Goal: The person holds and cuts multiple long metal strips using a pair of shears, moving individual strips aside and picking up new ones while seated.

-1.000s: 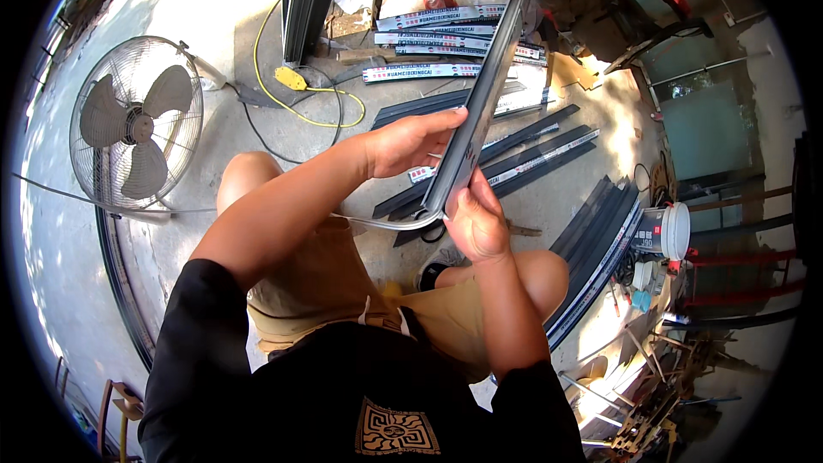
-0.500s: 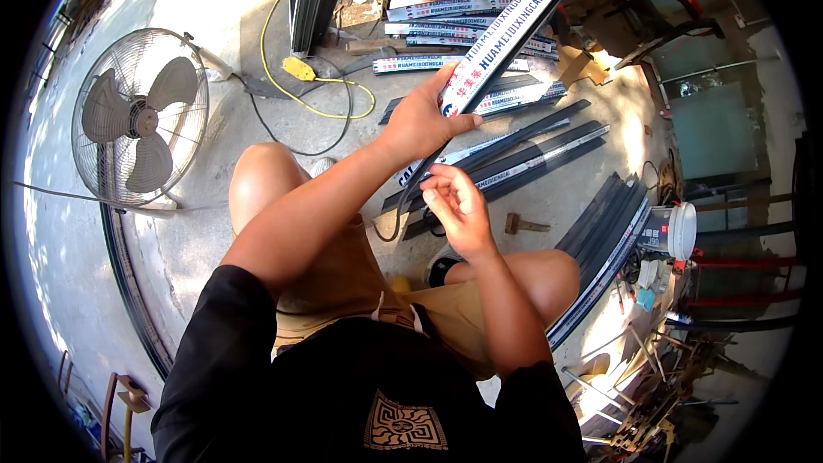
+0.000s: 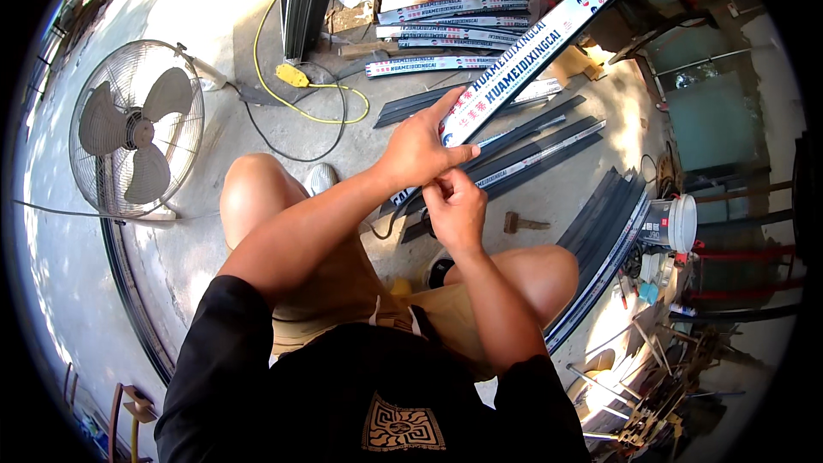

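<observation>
My left hand (image 3: 420,150) grips a long metal profile (image 3: 527,60) near its lower end. White printed film covers its face, and its dark edge shows. The profile slants up toward the far right. Just below, my right hand (image 3: 459,210) is closed, with thumb and fingertips pinched together at a thin black flexible strip (image 3: 387,233). The strip curves down to the left from my fingers; the pinch itself is partly hidden. More dark profiles (image 3: 540,154) lie on the ground beyond my right hand. A small hammer (image 3: 525,223) rests to its right.
A floor fan (image 3: 137,133) stands at the left. A yellow cable (image 3: 266,51) runs to a yellow socket block (image 3: 292,75). Several film-covered profiles (image 3: 454,32) lie ahead. Another profile stack (image 3: 600,231) and a bucket (image 3: 681,223) are at the right.
My right hand has moved up toward the left hand, and its loosely curled fingers have closed into a pinch. The held profile has tilted farther right, its far end lower.
</observation>
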Action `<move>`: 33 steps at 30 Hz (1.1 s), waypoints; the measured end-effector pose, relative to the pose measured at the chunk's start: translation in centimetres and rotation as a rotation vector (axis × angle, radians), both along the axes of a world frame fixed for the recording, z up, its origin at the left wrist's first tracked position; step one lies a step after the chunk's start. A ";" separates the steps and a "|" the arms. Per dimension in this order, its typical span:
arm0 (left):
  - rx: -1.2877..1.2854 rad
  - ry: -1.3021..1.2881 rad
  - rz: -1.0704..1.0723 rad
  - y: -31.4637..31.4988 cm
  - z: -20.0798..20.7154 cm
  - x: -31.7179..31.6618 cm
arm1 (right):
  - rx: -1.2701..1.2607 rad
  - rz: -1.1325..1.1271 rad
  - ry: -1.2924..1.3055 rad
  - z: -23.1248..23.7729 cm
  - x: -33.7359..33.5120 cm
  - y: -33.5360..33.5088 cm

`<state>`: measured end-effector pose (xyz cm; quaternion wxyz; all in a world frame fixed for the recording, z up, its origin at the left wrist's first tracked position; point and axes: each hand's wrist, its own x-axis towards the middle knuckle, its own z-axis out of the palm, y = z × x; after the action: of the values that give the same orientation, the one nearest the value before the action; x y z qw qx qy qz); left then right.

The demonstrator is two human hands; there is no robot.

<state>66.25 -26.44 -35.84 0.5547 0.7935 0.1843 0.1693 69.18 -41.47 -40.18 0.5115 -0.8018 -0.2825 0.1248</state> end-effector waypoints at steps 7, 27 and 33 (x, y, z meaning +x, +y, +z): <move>0.129 -0.054 -0.132 -0.3 -0.7 -0.3 | -0.028 -0.133 -0.106 1.6 2.8 -1.1; 0.381 0.161 -0.432 1.0 3.0 -2.5 | 0.329 -0.724 -0.037 7.6 20.0 -11.4; 0.282 0.198 -0.444 1.7 1.2 -2.6 | -0.013 -0.310 0.031 1.5 14.9 -8.3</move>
<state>63.63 -24.75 -34.66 0.4417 0.8964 0.0341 -0.0108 84.06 -49.73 -38.73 0.5237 -0.8372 -0.1464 0.0585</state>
